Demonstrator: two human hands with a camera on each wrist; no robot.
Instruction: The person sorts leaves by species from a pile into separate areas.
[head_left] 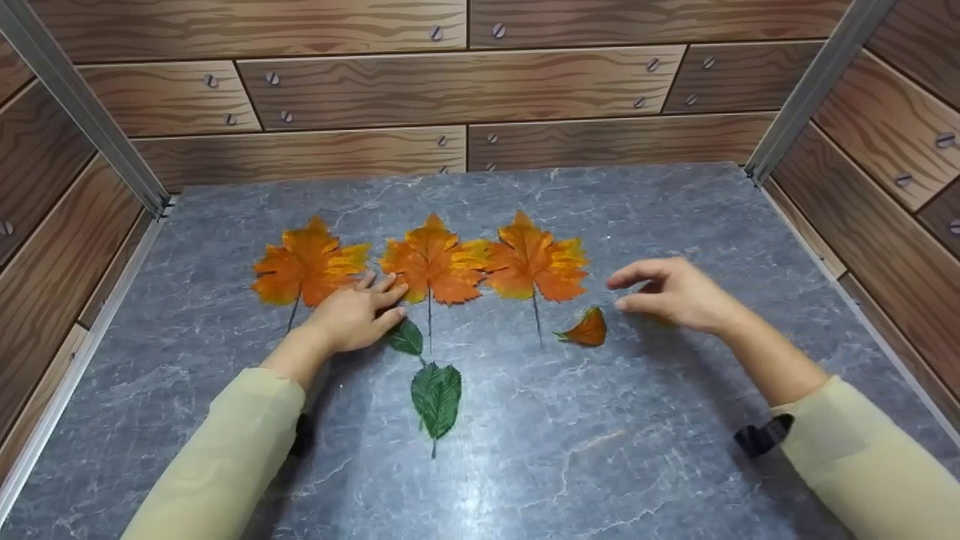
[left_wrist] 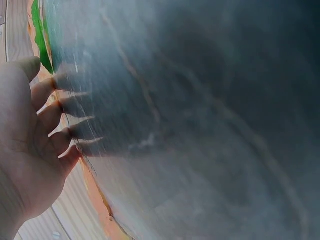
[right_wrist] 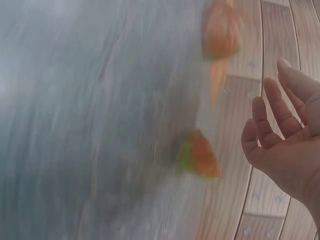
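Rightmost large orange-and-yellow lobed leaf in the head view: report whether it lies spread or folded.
Spread: the lobed leaf has its pointed lobes fanned out on the grey marbled tabletop.

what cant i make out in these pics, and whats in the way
- Head view: lower right edge of the leftmost large orange leaf, behind the left hand.
- Head view: upper end of the upper green leaf, covered by that hand.
- Head view: most of the small leaf beneath the right hand; blurred in the right wrist view.
- Head view: left sleeve, cut off by the bottom edge.
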